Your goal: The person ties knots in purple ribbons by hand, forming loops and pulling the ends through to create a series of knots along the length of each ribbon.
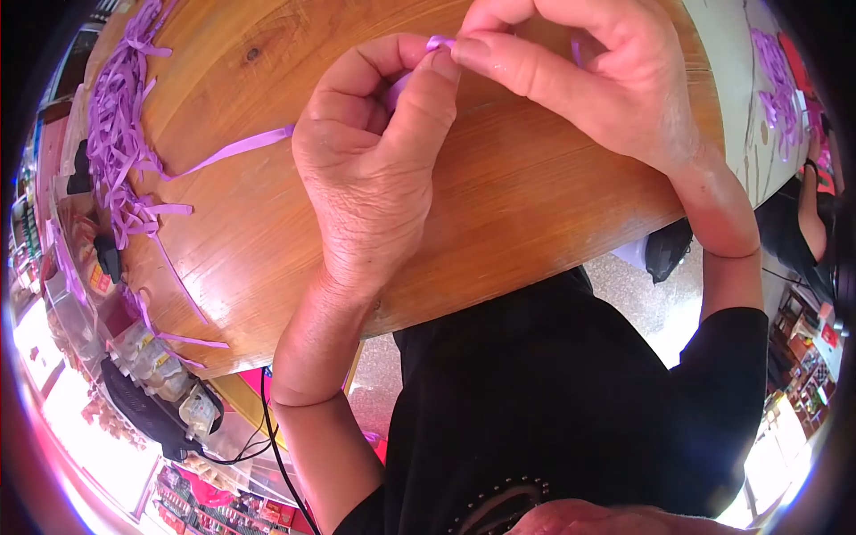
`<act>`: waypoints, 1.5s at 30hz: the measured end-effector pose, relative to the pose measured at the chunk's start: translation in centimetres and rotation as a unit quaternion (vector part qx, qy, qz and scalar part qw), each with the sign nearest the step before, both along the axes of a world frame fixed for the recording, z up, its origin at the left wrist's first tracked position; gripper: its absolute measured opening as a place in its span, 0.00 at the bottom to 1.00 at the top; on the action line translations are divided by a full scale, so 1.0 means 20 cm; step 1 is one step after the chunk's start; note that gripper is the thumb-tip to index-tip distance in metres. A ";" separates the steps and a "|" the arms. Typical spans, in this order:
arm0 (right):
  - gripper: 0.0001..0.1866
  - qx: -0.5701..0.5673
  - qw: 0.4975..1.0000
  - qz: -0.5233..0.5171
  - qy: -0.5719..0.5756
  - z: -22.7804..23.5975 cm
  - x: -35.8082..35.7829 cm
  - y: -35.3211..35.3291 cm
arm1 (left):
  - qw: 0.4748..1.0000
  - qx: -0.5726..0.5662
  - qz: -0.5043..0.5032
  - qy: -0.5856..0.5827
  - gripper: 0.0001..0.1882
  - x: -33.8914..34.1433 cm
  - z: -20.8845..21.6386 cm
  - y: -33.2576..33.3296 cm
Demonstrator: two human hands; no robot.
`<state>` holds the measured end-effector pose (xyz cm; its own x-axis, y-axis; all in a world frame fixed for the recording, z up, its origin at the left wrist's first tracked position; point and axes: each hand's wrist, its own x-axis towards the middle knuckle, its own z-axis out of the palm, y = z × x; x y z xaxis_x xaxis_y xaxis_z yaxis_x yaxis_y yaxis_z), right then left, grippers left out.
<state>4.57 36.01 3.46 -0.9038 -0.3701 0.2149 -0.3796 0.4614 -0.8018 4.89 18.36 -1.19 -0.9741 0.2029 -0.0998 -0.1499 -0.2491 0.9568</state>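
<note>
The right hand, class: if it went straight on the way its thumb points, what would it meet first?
Apart from the purple ribbon at its thumb tip, the right hand would probably meet the left hand first, around its thumb and forefinger tips; depth is unclear in this view.

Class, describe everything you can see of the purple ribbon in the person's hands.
The ribbon looks narrow, flat and satiny. A small bent bit shows where the left hand and right hand pinch it. Another stretch slants from the left hand over the wooden table to the pile of similar ribbon; the hand hides how the two join.
</note>
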 end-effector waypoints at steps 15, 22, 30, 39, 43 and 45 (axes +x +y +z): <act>0.07 -0.259 0.956 0.136 -0.024 -0.21 -0.14 0.02 | 0.950 0.253 -0.079 -0.163 0.05 0.01 0.01 -0.02; 0.06 -0.100 0.993 -0.055 -0.024 -0.03 0.01 -0.05 | 0.942 0.287 -0.100 -0.145 0.06 -0.01 -0.05 -0.05; 0.09 0.001 0.982 0.004 0.188 -0.03 0.01 0.00 | 0.942 0.293 -0.108 -0.127 0.06 -0.02 -0.06 -0.04; 0.09 -0.029 0.990 -0.014 0.134 -0.02 0.01 -0.01 | 0.959 0.242 -0.096 -0.110 0.07 0.00 -0.03 -0.03; 0.08 -0.010 0.975 0.015 0.221 -0.08 -0.01 0.00 | 0.963 0.225 -0.112 -0.099 0.09 0.00 -0.03 -0.03; 0.08 -0.024 0.991 0.012 0.130 0.03 -0.01 0.02 | 0.964 0.223 -0.110 -0.099 0.08 0.00 -0.03 -0.03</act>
